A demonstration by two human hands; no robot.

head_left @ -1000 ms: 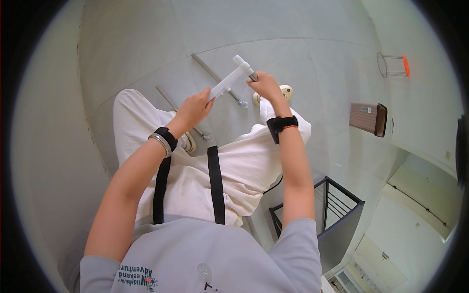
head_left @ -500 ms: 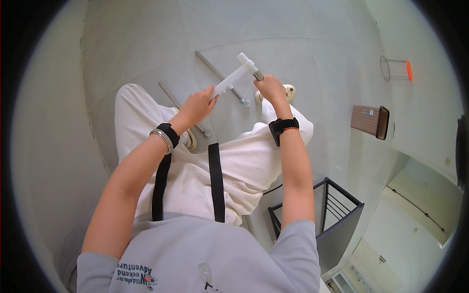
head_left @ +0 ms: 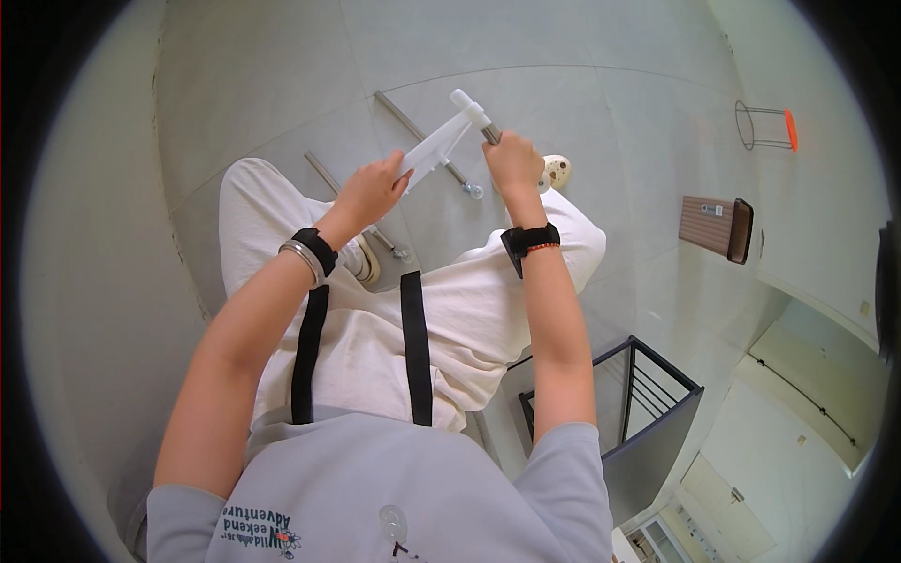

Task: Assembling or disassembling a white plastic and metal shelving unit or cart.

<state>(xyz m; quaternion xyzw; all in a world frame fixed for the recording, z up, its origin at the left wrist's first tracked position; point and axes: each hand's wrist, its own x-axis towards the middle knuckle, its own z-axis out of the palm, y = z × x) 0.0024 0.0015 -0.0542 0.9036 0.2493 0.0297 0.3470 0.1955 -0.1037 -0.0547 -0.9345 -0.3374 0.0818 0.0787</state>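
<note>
My left hand is closed around the near end of a white plastic connecting piece, which slants up and away to the right. At its far end is a round socket with a short stub above. A metal tube runs into that socket from below. My right hand is wrapped round this tube just under the joint; the tube's lower part is mostly hidden. Beneath the plastic piece, a second metal tube with a clear caster lies on the floor. Another tube with a caster lies partly behind my left hand.
My legs in white trousers frame the work on the grey tiled floor. To the right are a brown ribbed box and a wire stand with an orange top. A black-framed rack stands by my right elbow.
My right hand has shifted slightly left and away, with the tube and socket. The white piece has turned a little, showing more of its side. Both hands keep their holds.
</note>
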